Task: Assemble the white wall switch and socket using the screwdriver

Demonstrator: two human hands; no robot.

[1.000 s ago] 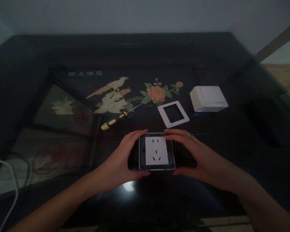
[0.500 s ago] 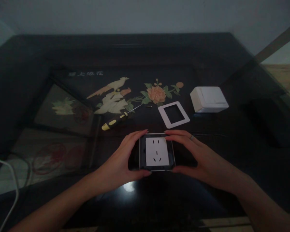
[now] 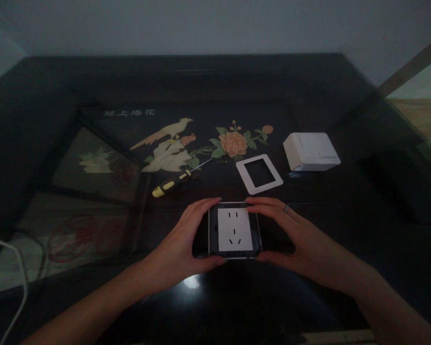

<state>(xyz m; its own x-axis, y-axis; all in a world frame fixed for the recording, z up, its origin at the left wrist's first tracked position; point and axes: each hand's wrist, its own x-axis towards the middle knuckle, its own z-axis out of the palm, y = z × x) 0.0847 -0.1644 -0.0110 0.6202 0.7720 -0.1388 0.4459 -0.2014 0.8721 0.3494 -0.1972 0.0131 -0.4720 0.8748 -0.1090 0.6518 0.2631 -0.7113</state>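
Between my two hands is a wall socket (image 3: pixel 234 242), with a white slotted face set in a dark square frame with a pale rim. My left hand (image 3: pixel 187 239) grips its left side, fingertips at the far edge and thumb at the near edge. On the right side, my right hand (image 3: pixel 290 235) holds it the same way, with a ring on one finger. Just beyond the socket lies a white square cover frame (image 3: pixel 244 177) with an open middle. A yellow-and-black screwdriver (image 3: pixel 172 184) rests to the left of that frame, and a small screw (image 3: pixel 221 162) lies near its tip.
A white box (image 3: pixel 311 151) stands at the right on the dark glossy table (image 3: pixel 330 191). The tabletop carries a bird-and-flower picture (image 3: pixel 233 143). A white cable (image 3: pixel 23 278) hangs at the left edge. A pale wall (image 3: pixel 187 28) rises behind the table.
The whole view has shifted slightly, so everything appears a little lower. Both hands keep the same hold on the socket.
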